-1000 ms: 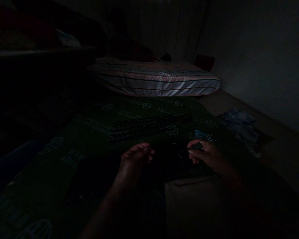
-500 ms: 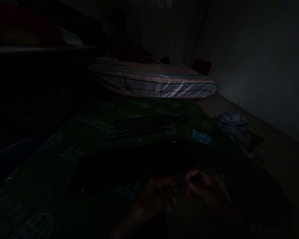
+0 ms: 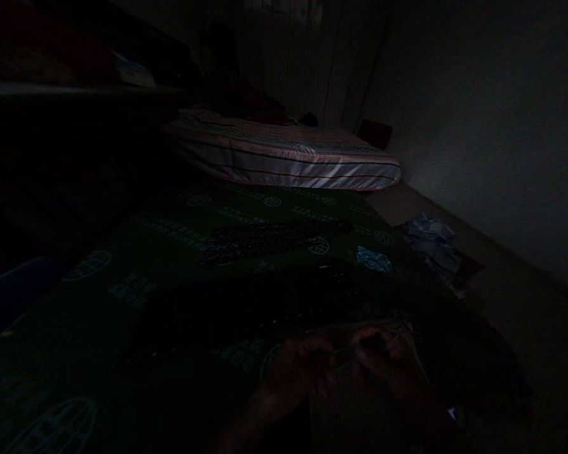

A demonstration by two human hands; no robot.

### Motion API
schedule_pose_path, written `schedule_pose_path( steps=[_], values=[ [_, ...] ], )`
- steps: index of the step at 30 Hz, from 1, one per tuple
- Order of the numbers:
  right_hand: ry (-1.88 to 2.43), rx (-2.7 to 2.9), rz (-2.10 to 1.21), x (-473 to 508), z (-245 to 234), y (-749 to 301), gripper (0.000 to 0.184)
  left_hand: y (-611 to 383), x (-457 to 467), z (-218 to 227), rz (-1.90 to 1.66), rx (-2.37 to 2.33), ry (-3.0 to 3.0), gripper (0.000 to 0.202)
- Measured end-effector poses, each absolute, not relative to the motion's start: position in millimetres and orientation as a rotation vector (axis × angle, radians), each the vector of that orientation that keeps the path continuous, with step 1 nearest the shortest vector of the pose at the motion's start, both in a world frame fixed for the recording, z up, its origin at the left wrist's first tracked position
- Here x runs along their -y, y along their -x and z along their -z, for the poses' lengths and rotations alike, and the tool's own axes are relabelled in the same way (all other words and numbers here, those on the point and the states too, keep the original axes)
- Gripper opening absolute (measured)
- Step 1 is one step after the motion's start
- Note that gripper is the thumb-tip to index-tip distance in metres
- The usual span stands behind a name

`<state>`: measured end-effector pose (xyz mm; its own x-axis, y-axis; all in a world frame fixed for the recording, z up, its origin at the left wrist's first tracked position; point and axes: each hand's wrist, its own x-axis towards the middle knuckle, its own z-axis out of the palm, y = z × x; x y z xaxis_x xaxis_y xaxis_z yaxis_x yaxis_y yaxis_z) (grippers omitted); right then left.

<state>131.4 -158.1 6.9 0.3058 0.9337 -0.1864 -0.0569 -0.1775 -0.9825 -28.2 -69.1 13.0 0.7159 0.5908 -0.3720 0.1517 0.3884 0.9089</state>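
Note:
The picture is very dark. My left hand (image 3: 305, 369) and my right hand (image 3: 385, 359) are close together at the lower middle, fingers bent in a pinch. A thin pale strand (image 3: 343, 350) runs between their fingertips; its kind is too dim to tell. A small dark patch shows within my right hand, and I cannot make out whether it is an object. Just beyond the hands lies a long black flat panel (image 3: 246, 309). Farther off, several dark thin strips (image 3: 269, 239) lie side by side on the green printed sheet (image 3: 137, 261).
A light blue crumpled wrapper (image 3: 375, 259) lies on the sheet to the right. Pale crumpled cloth or plastic (image 3: 430, 236) rests on the floor near the wall (image 3: 492, 145). A mattress with a striped cover (image 3: 288, 164) stands behind, and a shelf edge (image 3: 76, 93) runs at upper left.
The view has shifted slightly, so the surroundings sit a little farther left. Both hands keep nearly the same pinched pose, and the strand between them shows more clearly.

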Motion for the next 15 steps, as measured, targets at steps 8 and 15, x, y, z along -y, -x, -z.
schedule_pose_path(
  steps=[8,15],
  values=[
    [1.47,0.932,-1.05,161,-12,-133,0.023,25,71,-9,-0.389,-0.76,-1.114,0.017],
    [1.542,1.061,-0.905,156,-26,-132,0.008,22,75,-8,-0.515,-0.845,-1.408,0.011]
  ],
)
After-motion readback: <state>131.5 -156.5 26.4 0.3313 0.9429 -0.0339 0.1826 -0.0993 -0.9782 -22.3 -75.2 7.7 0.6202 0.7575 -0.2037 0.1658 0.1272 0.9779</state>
